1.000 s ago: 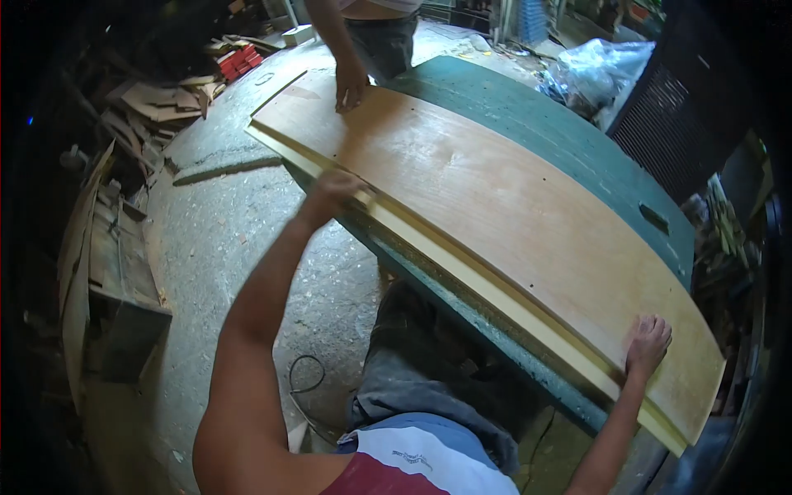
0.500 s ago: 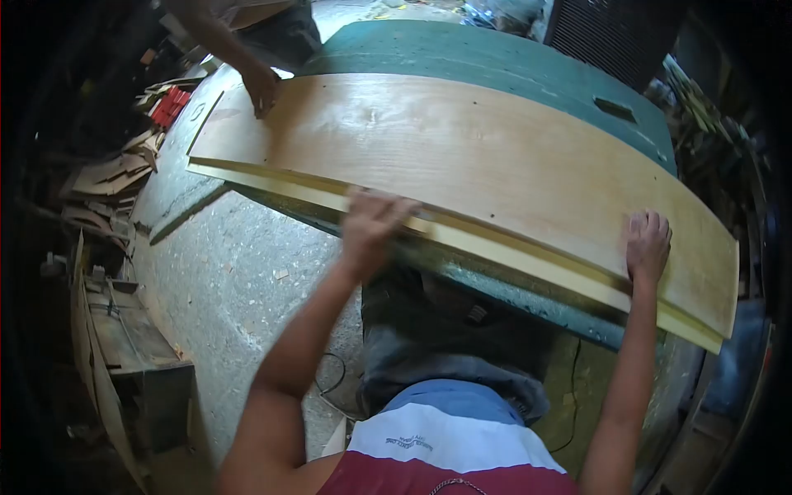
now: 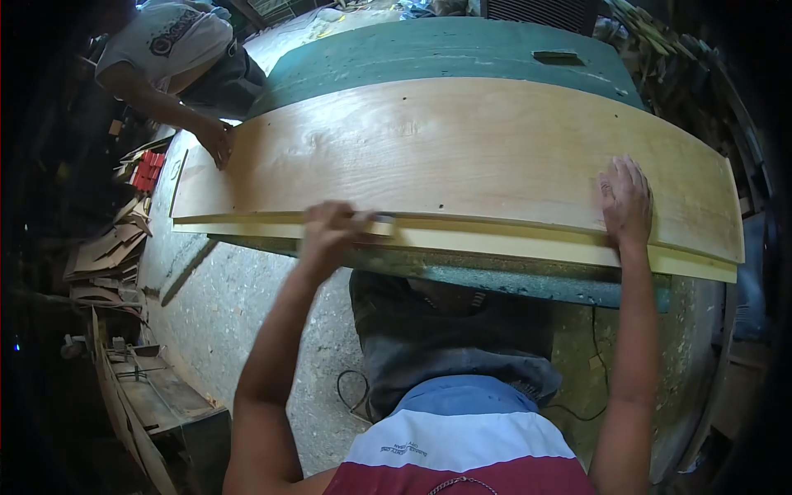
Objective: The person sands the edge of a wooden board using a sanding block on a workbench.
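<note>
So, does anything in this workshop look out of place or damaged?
The jumbled heap of brown sheets at the left looks untidy, its pieces lying at odd angles. The wooden panel under the right hand shows no plain damage, though I can't tell whether its small dark spots are holes or fasteners.

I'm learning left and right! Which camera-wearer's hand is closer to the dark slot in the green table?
Right. The right hand is on the wooden panel, this side of the dark slot; the left hand is farther away, leftward at the panel's near edge.
</note>
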Demonstrator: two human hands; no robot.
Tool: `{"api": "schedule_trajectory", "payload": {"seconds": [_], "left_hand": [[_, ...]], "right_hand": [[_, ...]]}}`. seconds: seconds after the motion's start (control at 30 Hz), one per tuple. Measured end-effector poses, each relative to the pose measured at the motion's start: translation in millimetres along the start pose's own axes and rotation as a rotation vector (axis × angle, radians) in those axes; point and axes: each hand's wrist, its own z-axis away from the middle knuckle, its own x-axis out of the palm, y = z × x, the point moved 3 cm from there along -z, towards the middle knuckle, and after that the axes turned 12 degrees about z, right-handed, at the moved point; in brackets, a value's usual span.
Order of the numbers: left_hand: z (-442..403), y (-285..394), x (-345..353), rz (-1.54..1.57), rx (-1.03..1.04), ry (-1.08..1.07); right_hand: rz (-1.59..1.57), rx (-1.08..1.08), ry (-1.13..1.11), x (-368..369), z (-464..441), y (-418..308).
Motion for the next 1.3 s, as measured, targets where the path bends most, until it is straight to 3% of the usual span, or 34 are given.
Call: {"api": "schedule_trajectory", "payload": {"seconds": [0.13, 0.23, 0.3, 0.53, 0.6, 0.67, 0.7, 0.8, 0.87, 1.0, 1.1, 1.2, 1.3], "left_hand": [[-70, 124, 79, 0.13, 0.153, -0.227], [-101, 176, 99, 0.126, 0.138, -0.166], [-94, 157, 91, 0.099, 0.116, -0.112], [12, -34, -1, -0.002, 0.067, 0.021], [12, -33, 3, -0.074, 0.096, -0.045], [-8, -4, 26, 0.066, 0.172, -0.107], [-18, 4, 48, 0.169, 0.332, -0.074], [-79, 108, 80, -0.054, 0.272, -0.153], [-94, 138, 92, -0.006, 0.231, -0.063], [-78, 123, 82, 0.167, 0.196, -0.033], [-38, 37, 54, 0.093, 0.181, 0.008], [8, -39, 12, 0.016, 0.214, 0.07], [5, -26, 2, -0.076, 0.183, 0.009]], "right_hand": [[-0.05, 0.008, 0.02, 6, 1, 5], [-0.119, -0.018, 0.038, 10, 2, 10], [-0.106, -0.043, 0.041, 10, 6, 15], [-0.09, 0.07, 0.024, -1, 11, 2], [-0.097, 0.08, 0.067, -5, 11, 0], [-0.096, 0.054, 0.028, -2, 11, 1], [-0.091, 0.058, 0.067, -4, 13, 0], [-0.129, 0.053, 0.104, -7, 11, -2], [-0.168, 0.047, 0.08, -8, 13, 0], [-0.178, -0.099, 0.079, -9, 13, 17], [-0.046, -0.199, 0.106, 31, 7, 88], [-0.059, 0.063, 0.143, 36, 18, 135], [-0.09, 0.08, 0.196, 15, 21, 115]]}}
